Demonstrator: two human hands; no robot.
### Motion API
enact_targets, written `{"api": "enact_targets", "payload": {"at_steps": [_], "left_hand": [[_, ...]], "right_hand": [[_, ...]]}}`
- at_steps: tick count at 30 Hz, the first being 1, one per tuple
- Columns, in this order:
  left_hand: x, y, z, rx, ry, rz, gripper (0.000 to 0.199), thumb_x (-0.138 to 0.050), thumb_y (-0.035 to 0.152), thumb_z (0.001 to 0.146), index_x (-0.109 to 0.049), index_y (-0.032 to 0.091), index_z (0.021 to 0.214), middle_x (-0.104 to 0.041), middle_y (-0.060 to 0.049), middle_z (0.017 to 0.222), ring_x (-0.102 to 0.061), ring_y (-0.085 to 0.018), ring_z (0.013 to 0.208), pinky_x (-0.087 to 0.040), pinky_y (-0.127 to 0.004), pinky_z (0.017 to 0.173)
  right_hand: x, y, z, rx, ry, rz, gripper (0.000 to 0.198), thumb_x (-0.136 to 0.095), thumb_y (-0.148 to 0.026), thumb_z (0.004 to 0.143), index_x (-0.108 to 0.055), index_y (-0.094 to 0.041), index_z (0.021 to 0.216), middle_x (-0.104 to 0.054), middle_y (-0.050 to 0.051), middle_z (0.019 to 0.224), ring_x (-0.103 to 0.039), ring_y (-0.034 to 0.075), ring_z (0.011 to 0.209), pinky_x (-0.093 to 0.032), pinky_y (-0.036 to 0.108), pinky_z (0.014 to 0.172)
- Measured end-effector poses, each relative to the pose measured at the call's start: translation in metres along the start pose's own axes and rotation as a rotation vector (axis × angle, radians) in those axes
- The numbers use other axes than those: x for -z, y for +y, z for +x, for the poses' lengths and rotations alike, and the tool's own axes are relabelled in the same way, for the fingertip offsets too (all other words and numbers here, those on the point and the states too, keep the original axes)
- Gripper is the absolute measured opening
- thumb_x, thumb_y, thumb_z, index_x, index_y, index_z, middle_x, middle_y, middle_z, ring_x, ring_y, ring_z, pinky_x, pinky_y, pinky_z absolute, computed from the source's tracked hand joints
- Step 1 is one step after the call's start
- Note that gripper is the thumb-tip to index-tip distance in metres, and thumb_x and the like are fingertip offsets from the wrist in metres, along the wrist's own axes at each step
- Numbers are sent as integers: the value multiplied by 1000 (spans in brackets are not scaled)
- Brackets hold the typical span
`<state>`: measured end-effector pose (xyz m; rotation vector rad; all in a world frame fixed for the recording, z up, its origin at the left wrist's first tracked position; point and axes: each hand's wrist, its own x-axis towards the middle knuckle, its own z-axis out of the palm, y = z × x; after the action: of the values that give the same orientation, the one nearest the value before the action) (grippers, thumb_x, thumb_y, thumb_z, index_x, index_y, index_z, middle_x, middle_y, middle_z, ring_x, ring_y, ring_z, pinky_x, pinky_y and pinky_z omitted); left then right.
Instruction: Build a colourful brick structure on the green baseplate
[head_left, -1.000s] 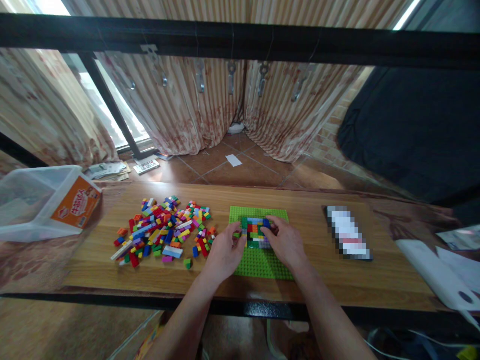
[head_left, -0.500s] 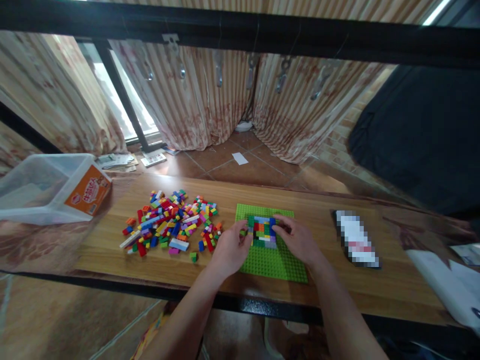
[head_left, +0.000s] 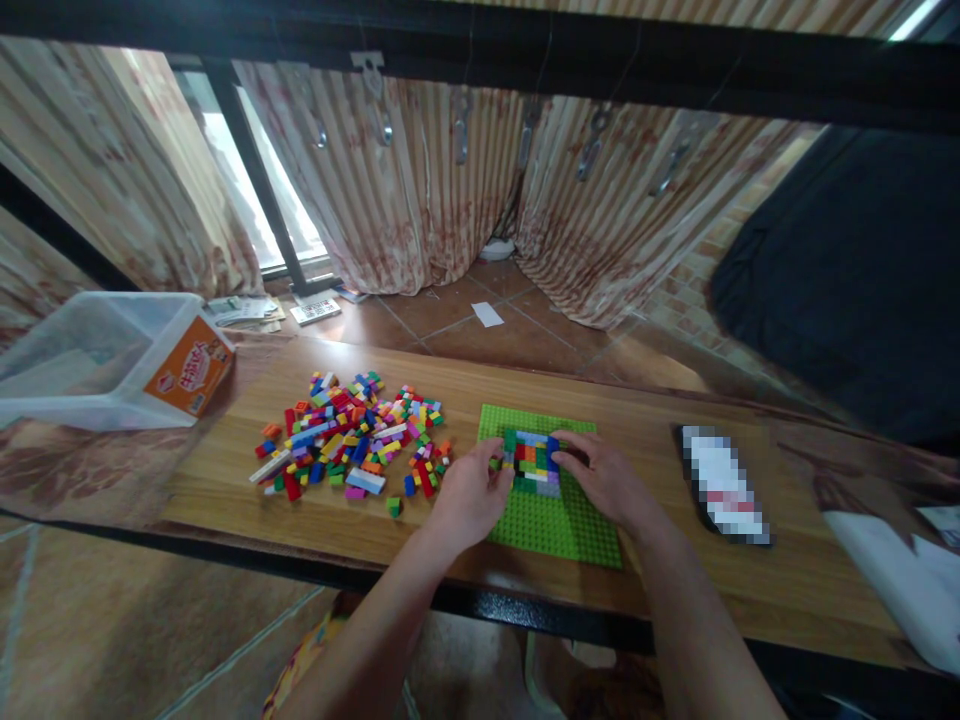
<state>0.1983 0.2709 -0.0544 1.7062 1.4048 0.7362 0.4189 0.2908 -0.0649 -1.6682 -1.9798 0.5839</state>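
Observation:
A small rectangular block wall of toy bricks (head_left: 534, 478) stands on the green studded baseplate (head_left: 555, 535), with red, orange and yellow bricks showing inside it. My right hand (head_left: 611, 485) has its thumb and forefinger closed around the dark blue brick (head_left: 554, 447) at the wall's right side. At the left side, my left hand (head_left: 469, 500) is curled with fingertips against the wall. Something green shows between those fingers, but I cannot make out whether it is held.
Loose coloured bricks (head_left: 345, 435) lie heaped left of the baseplate, with one green brick (head_left: 394, 507) nearer the front edge. A clear plastic bin (head_left: 142, 385) with an orange label stands far left. To the right lies a dark-edged, blurred-out object (head_left: 724, 485).
The view has shifted slightly, moving most things a little to the right in the picture. Both hands keep nearly the same places at the sides of the brick wall.

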Motion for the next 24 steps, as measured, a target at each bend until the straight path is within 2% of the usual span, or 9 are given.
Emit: {"api": "enact_targets", "payload": {"at_steps": [10,15,20,24], "left_hand": [[-1,1,-3,-16,-2,32,37,-53,19,85,-58,16,121,-69,-10,115,-66,-16,77,-52,-27,70],[-2,0,-4,-29,17,47,38,-53,19,85,-57,16,123,-69,-10,113,-66,-16,76,-53,-28,71],[-1,0,-6,-43,12,47,32,-53,19,84,-61,17,115,-71,-9,106,-66,-16,72,-52,-28,67],[5,1,-7,-60,69,16,30,-52,19,85,-63,16,113,-71,-8,103,-65,-15,71,-52,-27,68]], "right_hand": [[-1,5,5,-7,-51,-33,30,-54,-37,87,-69,-24,109,-69,5,92,-63,21,84,-47,36,81],[-7,3,1,-6,22,-25,31,-54,-36,87,-68,-24,111,-67,4,89,-62,20,82,-48,37,80],[-14,3,-4,-23,91,-10,32,-53,-38,87,-68,-25,112,-67,6,97,-62,22,89,-48,39,82],[-15,7,-7,-55,112,16,40,-52,-44,87,-65,-24,120,-67,5,90,-63,21,78,-50,37,74]]}}
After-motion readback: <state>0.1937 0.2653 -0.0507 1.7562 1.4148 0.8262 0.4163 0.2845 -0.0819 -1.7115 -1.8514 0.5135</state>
